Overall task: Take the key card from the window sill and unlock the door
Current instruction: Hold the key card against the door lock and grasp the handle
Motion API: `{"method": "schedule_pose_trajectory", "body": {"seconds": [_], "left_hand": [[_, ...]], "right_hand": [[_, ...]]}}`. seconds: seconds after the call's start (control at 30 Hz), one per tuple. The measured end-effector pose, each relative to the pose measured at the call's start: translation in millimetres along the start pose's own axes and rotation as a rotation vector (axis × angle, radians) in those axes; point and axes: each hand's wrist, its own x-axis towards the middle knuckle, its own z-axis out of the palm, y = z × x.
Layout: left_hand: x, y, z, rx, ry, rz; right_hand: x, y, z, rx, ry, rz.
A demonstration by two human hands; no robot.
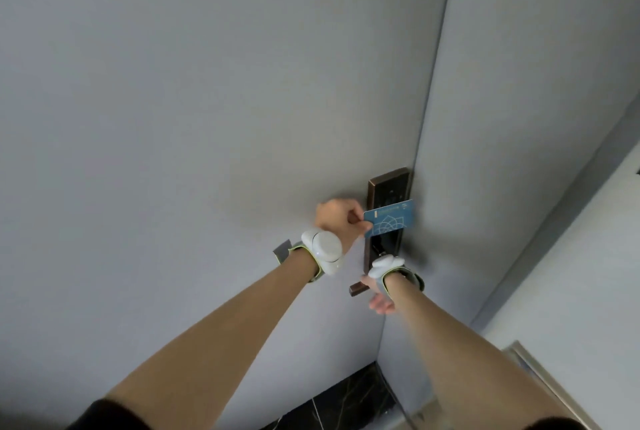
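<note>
A grey door [207, 118] fills most of the head view. On its right edge sits a dark, bronze-framed electronic lock [389, 192]. My left hand [337, 218] pinches a blue key card [391, 220] by its left end and holds it flat in front of the lock's panel. Below it, my right hand [379, 298] is curled around the dark lever handle [356, 288], whose left tip sticks out past my fingers. Both wrists wear white tracker pods on straps.
The grey door frame and wall [502, 152] run along the right of the lock. A black marble threshold [346, 398] lies at the door's foot. A pale metal-edged fixture [540, 370] stands at the lower right.
</note>
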Motion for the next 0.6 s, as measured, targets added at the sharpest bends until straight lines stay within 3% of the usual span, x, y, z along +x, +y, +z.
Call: {"method": "schedule_pose_trajectory", "body": {"seconds": [0.1,0.2,0.6], "left_hand": [[10.7,5.8,7.9,-0.010,-0.019,0.017],[20.8,6.2,15.7,-0.005,-0.018,0.035],[34.9,2.1,28.4,0.039,0.095,-0.037]], "right_hand": [[5.0,4.2,-1.9,0.140,-0.010,-0.017],[14.3,-0.9,-2.1,-0.021,-0.092,0.152],[24.1,-0.4,-3.5,-0.013,-0.118,0.154]]}}
